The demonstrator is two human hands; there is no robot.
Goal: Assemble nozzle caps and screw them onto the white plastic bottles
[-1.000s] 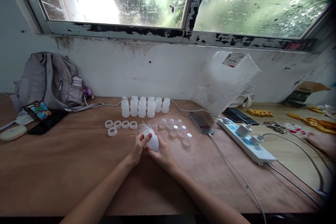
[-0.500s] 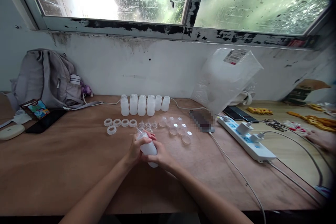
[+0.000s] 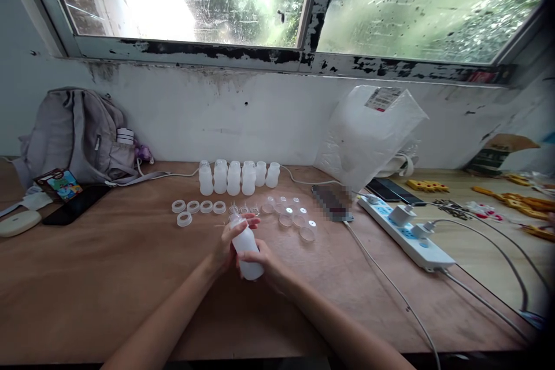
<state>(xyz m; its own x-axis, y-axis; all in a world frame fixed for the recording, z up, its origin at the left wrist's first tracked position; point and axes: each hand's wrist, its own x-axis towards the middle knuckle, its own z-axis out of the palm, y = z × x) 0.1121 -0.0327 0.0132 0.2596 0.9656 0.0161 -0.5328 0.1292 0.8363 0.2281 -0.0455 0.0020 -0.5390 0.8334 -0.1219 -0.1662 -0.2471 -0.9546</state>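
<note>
Between my hands is a frosted white baby bottle (image 3: 248,250), tilted with its top away from me to the left. My left hand (image 3: 226,244) wraps round its upper part, near a clear nipple at the top. My right hand (image 3: 262,260) grips the lower body, thumb across the front. Beyond them lie several white collar rings (image 3: 206,207), a few clear nipples (image 3: 244,209) partly hidden behind my fingers, and several clear domed caps (image 3: 299,219). Behind stands a row of frosted bottles (image 3: 234,178), some of them capped.
To the right, a white power strip (image 3: 407,233) with plugs and cables crosses the table. A phone (image 3: 333,202) and a clear plastic bag (image 3: 368,133) lie near the wall. A grey backpack (image 3: 78,133) and a black phone (image 3: 77,206) are at the left.
The bottle has turned slightly, showing more of its body, and my left fingers have loosened and lifted near its top. A person's hand at the far right has mostly left the view.
</note>
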